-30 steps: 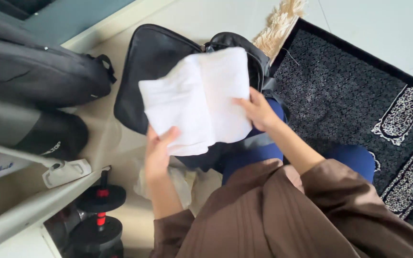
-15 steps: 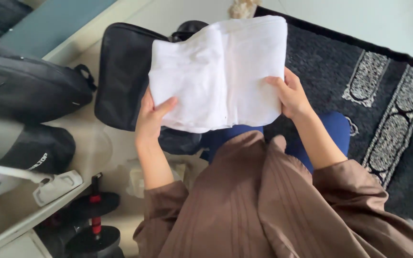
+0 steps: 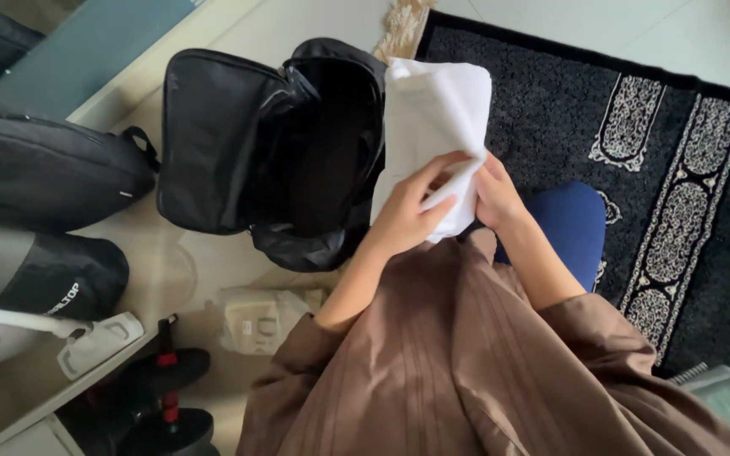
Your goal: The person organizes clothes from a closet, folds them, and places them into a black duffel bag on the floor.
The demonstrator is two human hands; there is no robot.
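Both hands grip a folded white towel point(image 3: 433, 127) at its lower edge: left hand point(image 3: 407, 211) and right hand point(image 3: 496, 196) close together, fingers pinching the cloth. The towel hangs just beside the open black backpack point(image 3: 238, 152), whose dark interior shows no distinguishable contents. A dark patterned rug point(image 3: 652, 143) extends rightward.

The person wears a loose brown ribbed garment with wide sleeves point(image 3: 601, 338) over blue trousers point(image 3: 568, 224).

Towel point(image 3: 433, 127) right of open bag point(image 3: 272, 143)
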